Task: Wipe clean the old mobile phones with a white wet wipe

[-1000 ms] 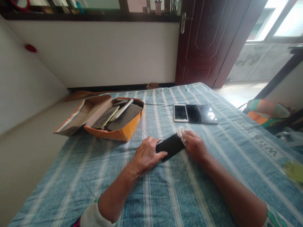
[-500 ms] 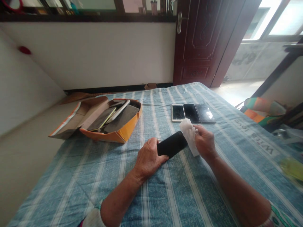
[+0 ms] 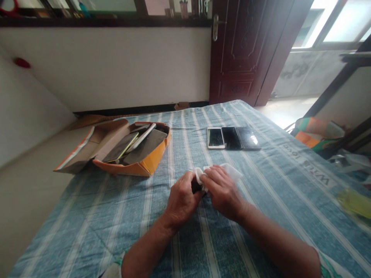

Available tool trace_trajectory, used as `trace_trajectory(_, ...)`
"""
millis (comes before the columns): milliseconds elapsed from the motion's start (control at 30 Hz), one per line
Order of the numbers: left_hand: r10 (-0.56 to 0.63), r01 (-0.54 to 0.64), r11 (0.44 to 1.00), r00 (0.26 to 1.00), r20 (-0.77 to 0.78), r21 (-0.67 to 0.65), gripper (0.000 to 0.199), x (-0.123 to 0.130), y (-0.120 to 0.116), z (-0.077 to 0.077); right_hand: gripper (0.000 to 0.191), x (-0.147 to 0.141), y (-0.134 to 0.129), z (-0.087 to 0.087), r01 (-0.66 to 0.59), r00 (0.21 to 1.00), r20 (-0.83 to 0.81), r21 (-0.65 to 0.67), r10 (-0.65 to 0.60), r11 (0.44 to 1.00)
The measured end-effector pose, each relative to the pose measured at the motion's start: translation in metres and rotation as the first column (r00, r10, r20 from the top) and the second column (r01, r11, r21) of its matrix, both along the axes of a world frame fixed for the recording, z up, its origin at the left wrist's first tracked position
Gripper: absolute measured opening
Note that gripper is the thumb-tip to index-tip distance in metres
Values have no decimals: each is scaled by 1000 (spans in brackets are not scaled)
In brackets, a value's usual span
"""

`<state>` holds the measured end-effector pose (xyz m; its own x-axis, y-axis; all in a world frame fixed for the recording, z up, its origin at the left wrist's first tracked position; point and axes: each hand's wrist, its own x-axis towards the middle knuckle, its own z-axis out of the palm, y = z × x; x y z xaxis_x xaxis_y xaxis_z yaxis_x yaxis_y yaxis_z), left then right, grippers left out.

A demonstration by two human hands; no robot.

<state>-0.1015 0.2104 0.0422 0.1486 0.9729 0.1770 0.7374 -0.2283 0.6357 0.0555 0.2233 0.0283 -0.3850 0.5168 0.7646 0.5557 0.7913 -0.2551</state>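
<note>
A black phone is gripped at its left end by my left hand; most of it is hidden. My right hand presses a thin white cloth or tissue against the phone, its fingers bent over the material. Both hands are close together above the striped bedspread. Beyond them three phones lie flat side by side: a white-framed one, a black one and a dark glossy one.
At the left, an open orange cardboard box holds several phones, its lid folded outward. A blue striped cloth covers the bed. Yellow material lies at the right edge, and a dark red door stands behind.
My right hand has moved left with the white cloth, from beside the phone's end to over it. The phone is now mostly covered. The view has shifted slightly.
</note>
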Motion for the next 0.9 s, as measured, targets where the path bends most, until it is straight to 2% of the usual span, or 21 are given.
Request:
trace_trajectory(167,74,-73,997,997,30,-17,54,1,-3,2,28,-11,-8,1,-52,998,43,-4,52,999)
trace_trajectory(333,69,-69,997,997,24,-36,66,0,-1,0,25,-3,-1,-1,-67,995,73,1,67,998)
trace_trajectory(467,60,-57,998,996,66,-40,70,0,2,-2,26,17,14,-7,18,1000,17,-60,-17,998)
trace_trajectory(567,59,-58,998,997,50,-15,69,-1,3,-3,28,30,25,-12,103,978,-155,-221,-140,970)
trace_trajectory(633,54,-53,998,998,39,-17,66,-1,3,-3,28,36,30,-14,100,929,-288,-414,-234,905)
trace_trajectory(733,46,-45,999,998,38,-25,61,-1,3,-1,28,39,33,-10,-48,844,-418,-682,-335,730)
trace_trajectory(800,42,-42,999,999,29,-22,56,-2,4,0,31,41,33,-6,-179,811,-475,-758,-343,627)
trace_trajectory(900,28,-28,999,1000,-13,-17,48,-3,6,1,29,43,32,-1,-306,775,-544,-769,-321,562)
